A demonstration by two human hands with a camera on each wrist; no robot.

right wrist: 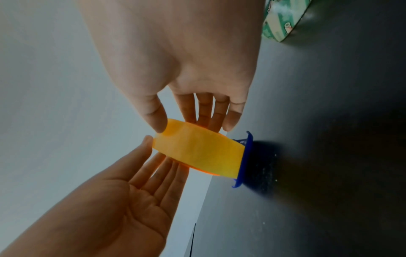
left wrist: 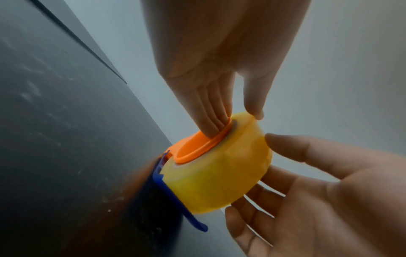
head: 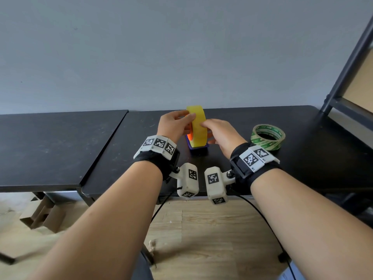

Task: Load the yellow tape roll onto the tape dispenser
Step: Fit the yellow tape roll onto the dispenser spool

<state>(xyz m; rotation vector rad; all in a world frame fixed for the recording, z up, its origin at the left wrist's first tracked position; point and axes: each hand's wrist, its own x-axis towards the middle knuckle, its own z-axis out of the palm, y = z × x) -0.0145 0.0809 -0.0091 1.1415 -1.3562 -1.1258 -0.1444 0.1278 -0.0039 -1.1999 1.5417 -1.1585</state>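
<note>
The yellow tape roll (head: 198, 126) stands on edge on the tape dispenser, whose blue base (head: 198, 150) rests on the black table (head: 302, 150). In the left wrist view the roll (left wrist: 219, 179) sits around the dispenser's orange hub (left wrist: 193, 147). My left hand (head: 189, 118) has its fingers inside that hub and its thumb on the roll's rim. My right hand (head: 207, 131) holds the other side. In the right wrist view its thumb lies on the roll's outer band (right wrist: 197, 153) and its fingers lie behind the roll. The blue base (right wrist: 243, 161) shows under the roll.
A green printed tape roll (head: 267, 137) lies flat on the table to the right of my right hand. A second black table (head: 50, 148) adjoins on the left. A dark shelf frame (head: 347, 77) rises at the right. Cardboard (head: 44, 215) lies on the wooden floor below.
</note>
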